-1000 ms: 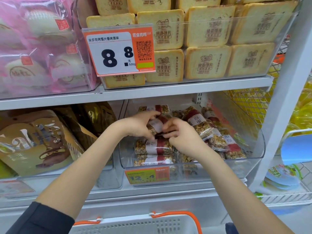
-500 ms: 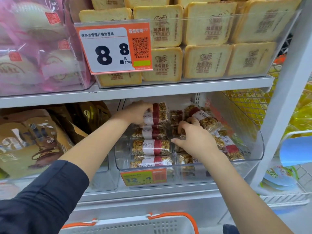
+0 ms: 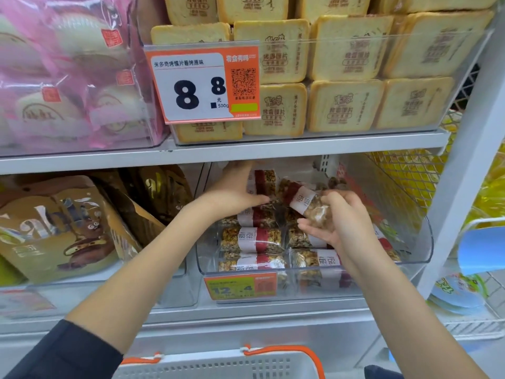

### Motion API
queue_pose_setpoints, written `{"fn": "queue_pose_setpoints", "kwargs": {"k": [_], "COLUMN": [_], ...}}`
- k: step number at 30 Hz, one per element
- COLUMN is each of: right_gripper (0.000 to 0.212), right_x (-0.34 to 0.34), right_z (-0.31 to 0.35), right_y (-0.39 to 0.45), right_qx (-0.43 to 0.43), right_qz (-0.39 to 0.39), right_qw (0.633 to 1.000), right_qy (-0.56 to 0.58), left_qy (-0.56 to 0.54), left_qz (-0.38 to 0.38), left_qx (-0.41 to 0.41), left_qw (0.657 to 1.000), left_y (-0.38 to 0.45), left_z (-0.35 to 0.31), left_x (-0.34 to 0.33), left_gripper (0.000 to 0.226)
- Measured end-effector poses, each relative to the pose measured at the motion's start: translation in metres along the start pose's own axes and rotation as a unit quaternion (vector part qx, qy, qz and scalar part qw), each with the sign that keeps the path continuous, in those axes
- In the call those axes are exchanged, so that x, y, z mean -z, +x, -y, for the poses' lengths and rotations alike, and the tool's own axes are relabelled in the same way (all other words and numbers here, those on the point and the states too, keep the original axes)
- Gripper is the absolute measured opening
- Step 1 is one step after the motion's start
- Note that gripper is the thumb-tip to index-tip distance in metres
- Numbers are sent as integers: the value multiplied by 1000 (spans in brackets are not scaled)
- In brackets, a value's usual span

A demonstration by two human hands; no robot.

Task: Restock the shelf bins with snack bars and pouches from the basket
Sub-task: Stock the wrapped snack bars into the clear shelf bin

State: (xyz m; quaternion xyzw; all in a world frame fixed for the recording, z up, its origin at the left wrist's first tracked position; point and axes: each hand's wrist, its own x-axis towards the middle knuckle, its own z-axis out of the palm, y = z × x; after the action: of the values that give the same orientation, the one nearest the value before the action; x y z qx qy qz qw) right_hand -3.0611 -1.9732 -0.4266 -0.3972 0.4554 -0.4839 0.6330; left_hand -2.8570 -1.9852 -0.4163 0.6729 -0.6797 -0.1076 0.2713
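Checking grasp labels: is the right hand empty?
No, the right hand grips a wrapped snack bar over the clear bin.

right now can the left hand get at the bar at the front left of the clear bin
Probably yes. The left hand is already inside the clear bin, whose top is open, and nothing covers the front-left bar; it would just draw back.

Both forearms outstretched; left grip flat, right grip curled, clutching.
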Motion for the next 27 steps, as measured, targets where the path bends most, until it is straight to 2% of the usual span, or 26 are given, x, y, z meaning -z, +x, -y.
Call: {"fn": "queue_pose_setpoints", "kwargs": {"k": [3,7,10,11,14,16,17,18,19,21,22,24,27], "right_gripper": [26,19,27,28,19,17,17,18,23,41,48,52,43], "right_x": [-4,-17,-34,-38,-40,-29,-21,-11,-2,12,16,18,22], "right_z": [-2,-5,-14,-16,-14,-9,-5,-2,-1,-3,-6,-11,-12], "right_y": [2,-5,-4,-2,2,8,11,15,18,25,26,29,34], "right_qx": [-46,-70,-46,-39,-26,47,114,180,228,234,210,175,220], "right_qz": [-5,54,117,134,166,126,78,19,-39,-109,-113,-97,-90], "right_qw": [996,979,990,990,984,979,962,928,877,766,728,705,714], "right_qy": [75,186,61,10,-63,-154,-237,-327,-421,-589,-642,-681,-658], "left_qy": [-41,-94,-196,-203,-176,-136,-91,-35,19,106,136,159,164], "left_qz": [38,-19,88,100,42,50,65,81,95,132,153,176,166], "left_qx": [-48,27,111,135,167,157,142,121,94,47,33,22,16], "left_qw": [997,995,970,965,969,977,984,989,991,984,978,971,972], "left_y": [-11,-17,-20,-18,-5,0,1,2,2,5,6,9,12], "left_z": [-8,-19,-36,-39,-29,-20,-16,-13,-11,-7,-4,3,9], "left_x": [4,8,7,6,7,7,9,11,12,10,7,2,0], "left_gripper": [75,51,70,72,73,78,78,75,69,57,54,52,55]}}
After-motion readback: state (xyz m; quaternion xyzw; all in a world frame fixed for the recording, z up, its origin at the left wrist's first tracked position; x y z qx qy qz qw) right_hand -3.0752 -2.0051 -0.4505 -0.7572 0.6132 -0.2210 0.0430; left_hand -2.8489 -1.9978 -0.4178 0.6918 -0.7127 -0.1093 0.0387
